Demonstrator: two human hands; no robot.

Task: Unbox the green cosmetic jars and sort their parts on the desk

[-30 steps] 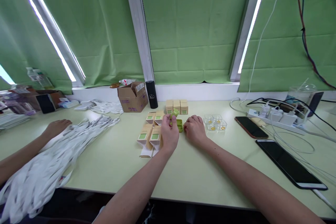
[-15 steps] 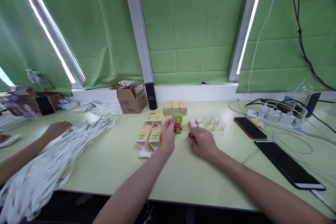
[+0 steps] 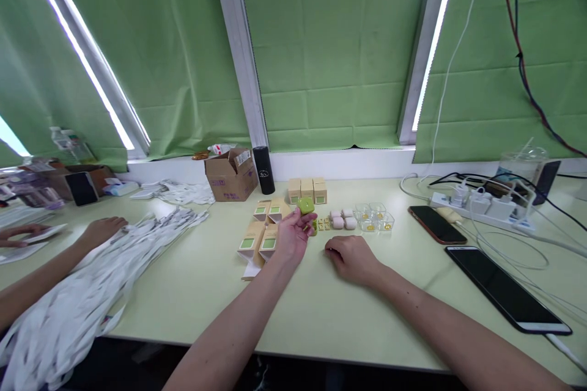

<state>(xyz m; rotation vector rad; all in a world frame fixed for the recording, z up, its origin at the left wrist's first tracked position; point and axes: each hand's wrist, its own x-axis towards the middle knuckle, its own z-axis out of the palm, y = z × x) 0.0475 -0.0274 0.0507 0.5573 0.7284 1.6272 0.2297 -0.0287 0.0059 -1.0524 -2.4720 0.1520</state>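
Observation:
My left hand (image 3: 293, 237) is closed on a small green rounded case (image 3: 305, 205), gripping it between thumb and fingers. Curled on the table to its right is my right hand (image 3: 354, 258), its fingertips pinched; whatever they may hold is hidden or too small to name. Just beyond the hands lie several tiny yellow pieces (image 3: 324, 224), pale pink rounded cases (image 3: 338, 222) and clear plastic boxes (image 3: 378, 211) with yellow bits inside. Open-ended kraft boxes (image 3: 251, 239) with green labels stand left of my left hand, and closed kraft boxes (image 3: 307, 187) form a row behind the green case.
Left, a co-worker's hands (image 3: 101, 231) are by a heap of white straps (image 3: 103, 281). A cardboard carton (image 3: 230, 178) and black cylinder (image 3: 263, 170) stand at the back. To the right lie two phones (image 3: 436, 224), a power strip (image 3: 481, 211) and loose cables.
My left hand has moved slightly left and tilted the green case. My right hand has drawn back toward me, away from the pink cases. At far left, another hand has come further into view.

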